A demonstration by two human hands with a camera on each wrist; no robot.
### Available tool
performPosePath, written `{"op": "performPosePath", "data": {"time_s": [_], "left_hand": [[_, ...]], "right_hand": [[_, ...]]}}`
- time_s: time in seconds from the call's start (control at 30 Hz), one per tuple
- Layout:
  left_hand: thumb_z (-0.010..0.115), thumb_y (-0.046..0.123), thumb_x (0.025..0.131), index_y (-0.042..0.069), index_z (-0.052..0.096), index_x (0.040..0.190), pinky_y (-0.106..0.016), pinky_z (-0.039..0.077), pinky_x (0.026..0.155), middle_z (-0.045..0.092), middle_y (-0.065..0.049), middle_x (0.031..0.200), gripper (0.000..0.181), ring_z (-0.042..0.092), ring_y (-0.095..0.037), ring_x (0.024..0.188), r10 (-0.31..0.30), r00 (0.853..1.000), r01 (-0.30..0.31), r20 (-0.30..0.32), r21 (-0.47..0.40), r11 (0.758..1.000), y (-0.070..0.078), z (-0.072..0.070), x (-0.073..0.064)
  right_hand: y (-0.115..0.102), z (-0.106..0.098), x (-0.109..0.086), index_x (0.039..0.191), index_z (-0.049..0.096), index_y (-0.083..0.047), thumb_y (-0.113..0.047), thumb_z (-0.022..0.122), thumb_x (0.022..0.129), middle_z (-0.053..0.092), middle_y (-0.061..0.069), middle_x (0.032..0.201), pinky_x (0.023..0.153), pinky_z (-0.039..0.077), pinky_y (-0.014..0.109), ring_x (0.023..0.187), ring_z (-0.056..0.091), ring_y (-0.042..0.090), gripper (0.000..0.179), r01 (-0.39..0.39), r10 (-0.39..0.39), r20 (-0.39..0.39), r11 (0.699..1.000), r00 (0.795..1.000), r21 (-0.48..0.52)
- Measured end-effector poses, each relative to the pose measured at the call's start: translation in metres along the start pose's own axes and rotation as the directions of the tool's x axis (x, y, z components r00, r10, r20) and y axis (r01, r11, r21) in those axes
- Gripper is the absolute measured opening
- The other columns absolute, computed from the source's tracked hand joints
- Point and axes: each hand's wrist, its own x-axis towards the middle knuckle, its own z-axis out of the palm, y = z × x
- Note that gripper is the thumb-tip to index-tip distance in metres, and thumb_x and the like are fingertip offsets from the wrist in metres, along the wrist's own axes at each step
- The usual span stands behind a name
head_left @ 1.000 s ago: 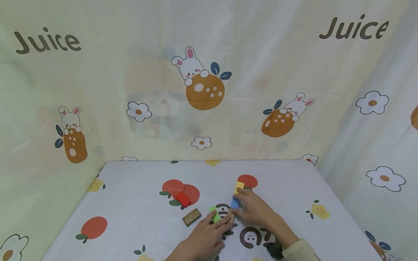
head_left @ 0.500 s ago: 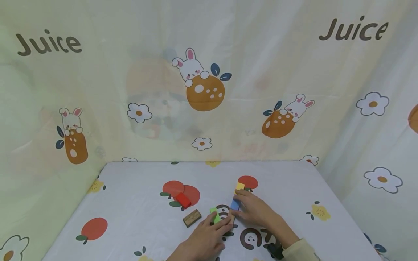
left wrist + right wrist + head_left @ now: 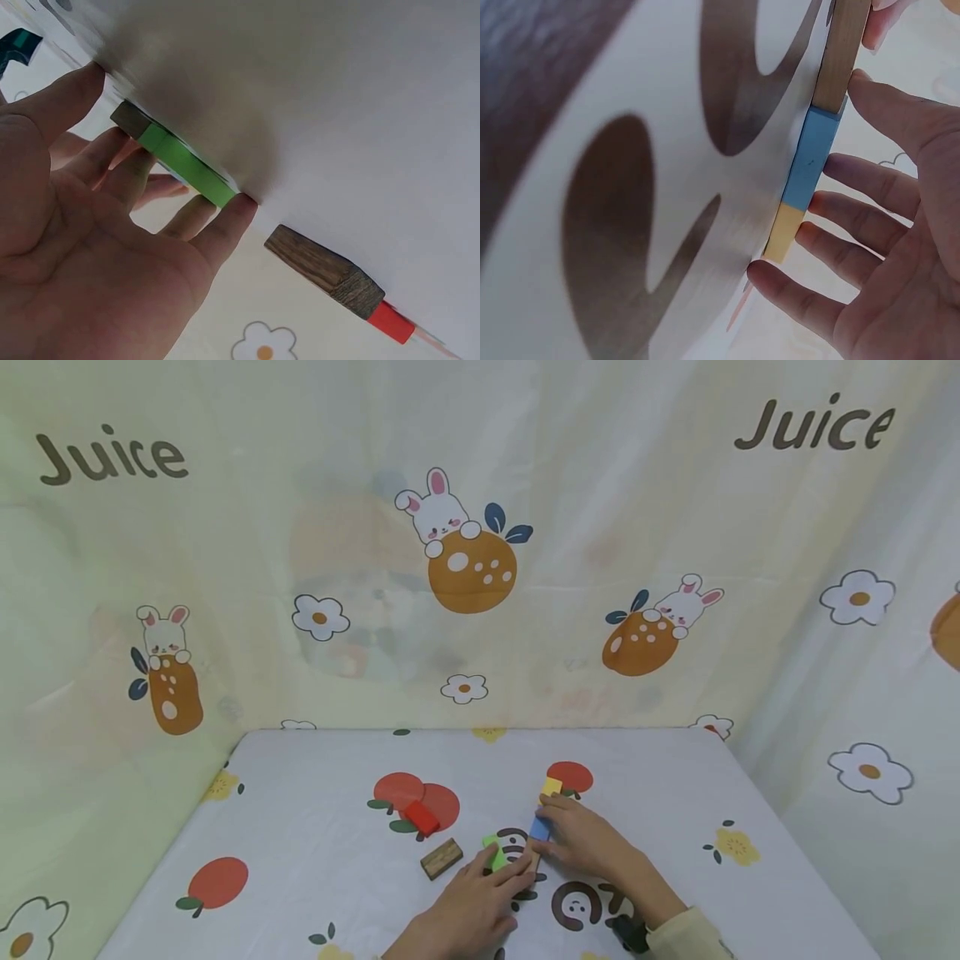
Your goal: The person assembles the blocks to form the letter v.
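Note:
A yellow block (image 3: 551, 786), a blue block (image 3: 539, 828) and a light wooden block (image 3: 842, 56) lie end to end in a row on the table. My right hand (image 3: 588, 839) rests along the row, its fairly straight fingertips touching the blocks. A green block (image 3: 187, 166) lies just left of the row. My left hand (image 3: 476, 902) has its fingers spread, with fingertips at the green block and at the near end of the wooden one. In the head view, those fingers partly cover both blocks.
Left of the hands lies a dark wooden block (image 3: 441, 859), with a red block (image 3: 422, 818) behind it on printed red fruit. The white tablecloth (image 3: 315, 802) carries fruit and flower prints. A patterned curtain (image 3: 360, 693) hangs behind the table.

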Motion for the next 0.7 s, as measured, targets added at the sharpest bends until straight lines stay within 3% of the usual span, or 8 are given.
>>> {"op": "performPosePath", "data": {"time_s": [0.7], "left_hand": [[0.073, 0.037, 0.100, 0.042, 0.042, 0.161, -0.055, 0.048, 0.120, 0.031, 0.023, 0.172, 0.069, 0.034, -0.033, 0.160, -0.001, 1.000, 0.000, 0.015, 0.042, 0.999, 0.0004, -0.0004, 0.0037]], "right_hand": [[0.0017, 0.0010, 0.0028, 0.133, 0.071, -0.008, -0.048, 0.083, 0.088, 0.064, 0.015, 0.149, 0.116, 0.051, 0.054, 0.141, 0.059, 0.035, 0.062, -0.040, 0.040, 0.001, 0.999, 0.999, 0.030]]}}
